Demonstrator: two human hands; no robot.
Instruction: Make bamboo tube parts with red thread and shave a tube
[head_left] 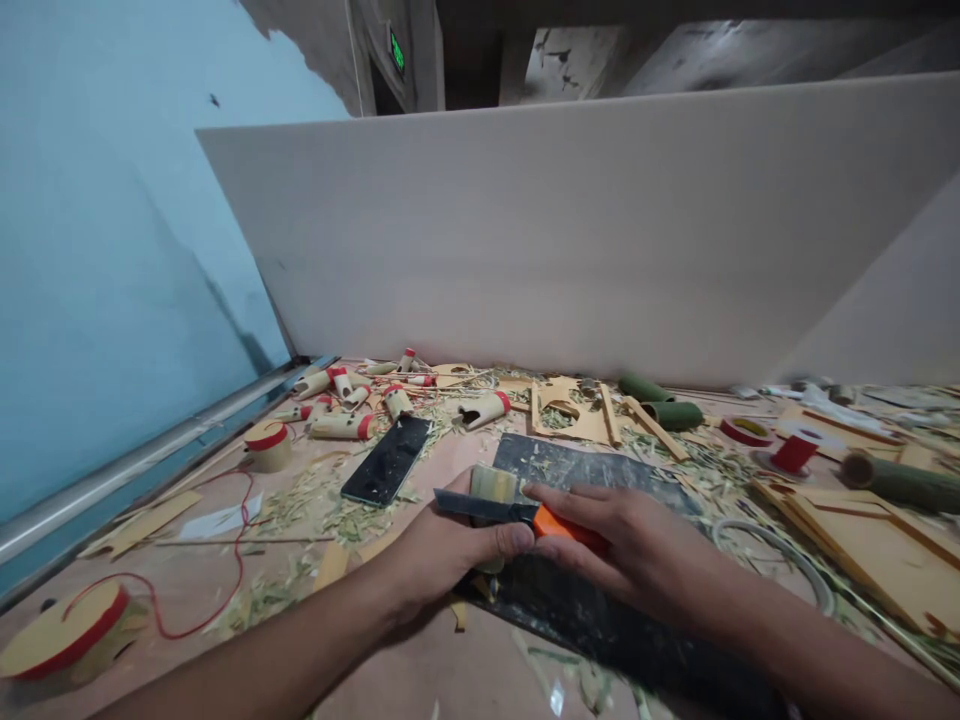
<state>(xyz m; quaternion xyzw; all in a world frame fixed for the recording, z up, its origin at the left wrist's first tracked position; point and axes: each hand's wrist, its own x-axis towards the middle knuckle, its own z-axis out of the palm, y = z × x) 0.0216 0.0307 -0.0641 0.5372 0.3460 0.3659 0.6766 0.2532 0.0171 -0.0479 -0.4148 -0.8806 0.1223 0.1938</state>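
My right hand is closed around the orange handle of a utility knife, whose dark blade points left. Beneath the blade is a short piece of bamboo, pale green and partly shaved. My left hand grips this piece from the left, its thumb lying along the near side by the knife. The blade crosses in front of the bamboo; whether it is cutting in, I cannot tell. Under both hands lies a dark, scuffed board.
A smartphone lies left of the board. Shavings and red-banded bamboo pieces litter the back. To the right are a red tape roll, a red thread spool, a wooden frame and green bamboo. A white panel stands behind.
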